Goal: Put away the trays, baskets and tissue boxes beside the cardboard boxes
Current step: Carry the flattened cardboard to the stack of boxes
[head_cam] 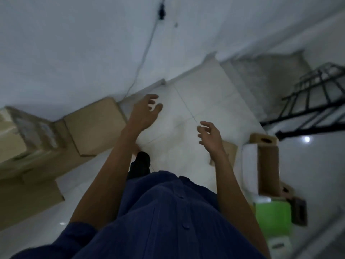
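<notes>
A tall brown tissue box (pixel 267 169) with a dark oval hole in its top stood on the floor at the right side. Just beside it was a plain white thing (pixel 249 165), too blurry to name. Closer to the person sat a bright green box (pixel 272 215), and a smaller brown box (pixel 299 212) lay right next to it. A flat brown piece (pixel 231 149) peeked out from behind the right wrist. The big cardboard boxes (pixel 93 126) were well apart from all these, over on the left side by the wall, some piled up and one lying flat with a pale sticker on the pile. The left hand (pixel 145 111) was stretched out in front, with its fingers spread and a little bent, and it held nothing. The right hand (pixel 211 136) was out in front too, lower down, its fingers loose and a little curled, and it held nothing and touched nothing. Both arms were bare, and the person wore a dark blue shirt (pixel 168 221) with buttons. One dark foot (pixel 141 161) showed between the arms. The floor (pixel 196 94) was made of shiny white tiles with thin lines between them. The wall (pixel 74 43) was white, and a thin cable (pixel 147 47) ran down it to the floor. A black metal railing (pixel 317 101) stood at the far right. The whole view was tilted, dim and blurry.
</notes>
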